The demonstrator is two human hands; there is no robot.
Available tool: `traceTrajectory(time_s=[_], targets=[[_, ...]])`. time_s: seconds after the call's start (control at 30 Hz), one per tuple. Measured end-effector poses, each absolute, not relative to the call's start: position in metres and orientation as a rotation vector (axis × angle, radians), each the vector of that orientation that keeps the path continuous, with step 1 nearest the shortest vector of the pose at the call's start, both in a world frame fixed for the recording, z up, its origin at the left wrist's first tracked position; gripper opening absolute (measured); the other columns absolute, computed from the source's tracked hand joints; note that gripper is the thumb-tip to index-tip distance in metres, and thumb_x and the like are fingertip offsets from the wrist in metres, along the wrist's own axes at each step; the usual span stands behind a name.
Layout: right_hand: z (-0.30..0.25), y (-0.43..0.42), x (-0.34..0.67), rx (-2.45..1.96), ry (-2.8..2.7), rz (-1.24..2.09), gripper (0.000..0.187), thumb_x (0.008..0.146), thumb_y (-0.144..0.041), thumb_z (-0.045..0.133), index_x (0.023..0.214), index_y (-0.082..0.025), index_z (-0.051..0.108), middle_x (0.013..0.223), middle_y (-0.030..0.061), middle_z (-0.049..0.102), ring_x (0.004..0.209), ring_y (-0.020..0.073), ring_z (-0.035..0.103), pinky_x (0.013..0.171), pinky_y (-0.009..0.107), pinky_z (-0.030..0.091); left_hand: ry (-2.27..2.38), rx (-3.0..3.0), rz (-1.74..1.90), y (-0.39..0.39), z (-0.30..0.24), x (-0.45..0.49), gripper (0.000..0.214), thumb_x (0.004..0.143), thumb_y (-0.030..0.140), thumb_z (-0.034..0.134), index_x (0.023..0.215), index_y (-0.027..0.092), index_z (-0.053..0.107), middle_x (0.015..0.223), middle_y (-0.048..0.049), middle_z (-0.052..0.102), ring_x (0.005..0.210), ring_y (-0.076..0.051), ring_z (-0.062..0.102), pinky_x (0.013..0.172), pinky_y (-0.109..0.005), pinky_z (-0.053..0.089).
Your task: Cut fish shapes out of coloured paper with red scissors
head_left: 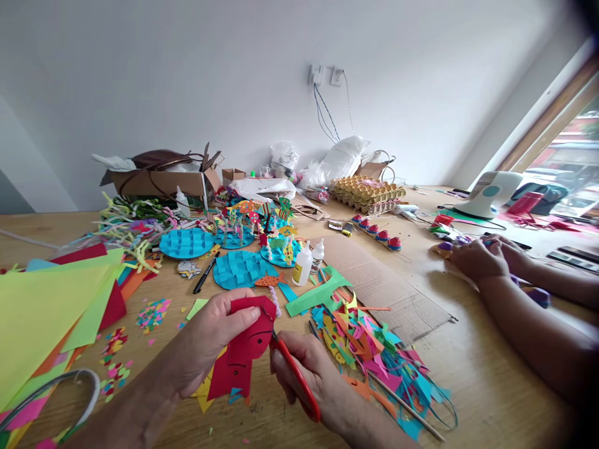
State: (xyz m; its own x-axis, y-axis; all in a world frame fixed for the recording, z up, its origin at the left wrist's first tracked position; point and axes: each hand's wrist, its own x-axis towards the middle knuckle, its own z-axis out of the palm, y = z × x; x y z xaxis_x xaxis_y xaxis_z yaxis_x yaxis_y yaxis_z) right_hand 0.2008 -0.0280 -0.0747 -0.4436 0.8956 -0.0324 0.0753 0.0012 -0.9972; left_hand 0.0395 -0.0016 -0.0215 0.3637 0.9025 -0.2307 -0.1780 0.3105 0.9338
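My left hand [222, 333] pinches a piece of red paper [255, 321] between thumb and fingers. Black curved lines and small dots are drawn on the paper, and its lower part hangs down toward the table. In my right hand [311, 368] is a pair of scissors [299, 377] with red handles; the blades meet the paper's right edge, mostly hidden by paper and fingers. Under the red paper lie yellow and blue scraps. Just beyond my hands, an orange spotted paper fish [266, 280] rests beside a blue paper-covered disc [241, 269].
Paper scraps [369, 349] and a wooden stick [405, 405] lie at right, near flat cardboard [379, 280]. Two glue bottles [302, 265] stand mid-table. Coloured sheets [56, 305] are stacked left. Another person's hands [482, 259] work at far right. Egg trays [367, 192] stand behind.
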Motion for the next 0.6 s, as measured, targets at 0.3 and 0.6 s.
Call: traceTrajectory(time_s=[0.3, 0.6], targets=[[-0.0711, -0.0285, 0.2006, -0.993, -1.579, 1.509, 0.042, 0.081, -0.050, 0.053, 0.058, -0.018, 0.040, 0.048, -0.0068, 0.035, 0.040, 0.0049, 0.032, 0.036, 0.015, 0.025, 0.894, 0.971, 0.844, -0.0019, -0.0229, 0.0355, 0.015, 0.072, 0.030, 0.068, 0.080, 0.018, 0.064, 0.070, 0.0019, 0.068, 0.059, -0.008, 0.056, 0.055, -0.017, 0.043], [-0.0762, -0.0272, 0.1993, -0.969, -1.530, 1.572, 0.043, 0.082, -0.052, 0.051, 0.059, -0.017, 0.042, 0.044, -0.0072, 0.037, 0.036, 0.0041, 0.032, 0.034, 0.013, 0.027, 0.950, 1.033, 0.875, 0.0010, -0.0211, 0.0369, 0.016, 0.070, 0.032, 0.067, 0.071, 0.019, 0.058, 0.059, 0.0048, 0.063, 0.050, -0.007, 0.052, 0.049, -0.016, 0.039]])
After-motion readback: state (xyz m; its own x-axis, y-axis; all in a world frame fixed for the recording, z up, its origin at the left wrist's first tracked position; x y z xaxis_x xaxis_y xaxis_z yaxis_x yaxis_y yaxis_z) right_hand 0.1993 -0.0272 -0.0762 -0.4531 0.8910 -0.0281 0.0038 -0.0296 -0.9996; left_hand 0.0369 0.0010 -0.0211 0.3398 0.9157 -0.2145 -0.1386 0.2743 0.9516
